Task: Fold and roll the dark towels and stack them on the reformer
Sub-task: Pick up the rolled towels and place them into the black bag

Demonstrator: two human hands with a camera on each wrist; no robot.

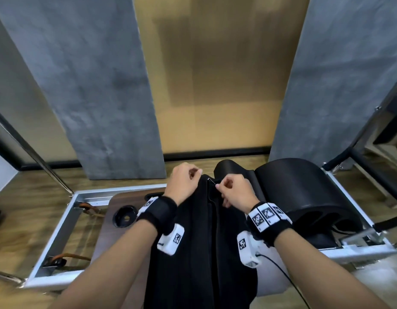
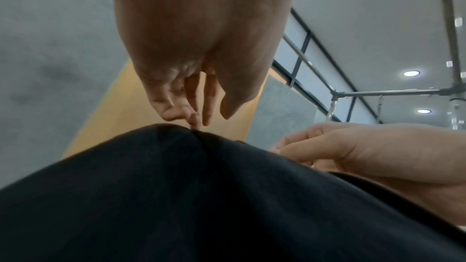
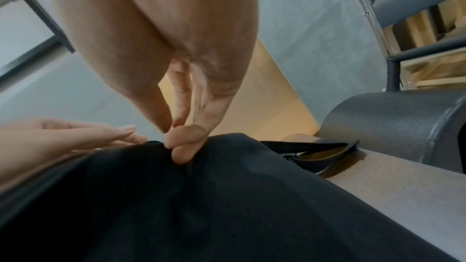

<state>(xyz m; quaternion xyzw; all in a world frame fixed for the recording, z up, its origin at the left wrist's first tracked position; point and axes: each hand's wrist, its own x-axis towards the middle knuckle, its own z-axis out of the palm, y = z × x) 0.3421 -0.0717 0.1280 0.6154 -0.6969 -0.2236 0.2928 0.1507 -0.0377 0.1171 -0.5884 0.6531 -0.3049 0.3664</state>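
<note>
A dark towel (image 1: 202, 241) hangs in long folds from both hands, held up above the reformer (image 1: 68, 221). My left hand (image 1: 185, 181) pinches the towel's top edge on the left, and in the left wrist view its fingertips (image 2: 194, 121) meet the dark towel (image 2: 201, 196) at its peak. My right hand (image 1: 232, 190) pinches the top edge close beside it; in the right wrist view its thumb and fingers (image 3: 185, 142) are curled on the cloth (image 3: 201, 206). The two hands are only a few centimetres apart.
The reformer has a silver frame and a dark wooden platform (image 1: 108, 230) with a round black socket (image 1: 125, 216). Black padded arc barrels (image 1: 297, 186) sit on it at the right. Grey wall panels (image 1: 99, 85) stand behind. Another metal-framed apparatus (image 1: 380, 139) is at far right.
</note>
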